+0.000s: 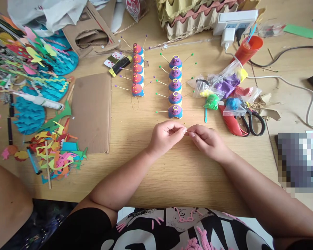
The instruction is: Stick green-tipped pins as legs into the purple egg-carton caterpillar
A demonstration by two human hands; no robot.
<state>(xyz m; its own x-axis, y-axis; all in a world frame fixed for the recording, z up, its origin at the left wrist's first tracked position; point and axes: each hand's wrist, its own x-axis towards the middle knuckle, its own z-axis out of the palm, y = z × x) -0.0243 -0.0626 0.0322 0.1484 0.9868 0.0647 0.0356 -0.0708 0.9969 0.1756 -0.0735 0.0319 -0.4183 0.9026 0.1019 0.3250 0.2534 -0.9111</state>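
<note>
My left hand and my right hand meet fingertip to fingertip over the table. Both are closed in a pinch on a thin pale stick, mostly hidden by the fingers. Just beyond them stands a purple-and-blue egg-carton caterpillar, its clay-covered humps bearing smiling faces and yellow rings. Thin sticks tipped with green balls poke out from its sides. Farther left is a red-and-blue egg-carton caterpillar whose sticks have purple tips. A tiny yellow bit lies near my fingertips.
Bags of coloured clay and red-and-black scissors lie to the right, below an orange cup and a power strip. Leftward are a cardboard sheet and paper scraps. Egg trays stand behind. Another person's arm rests at left.
</note>
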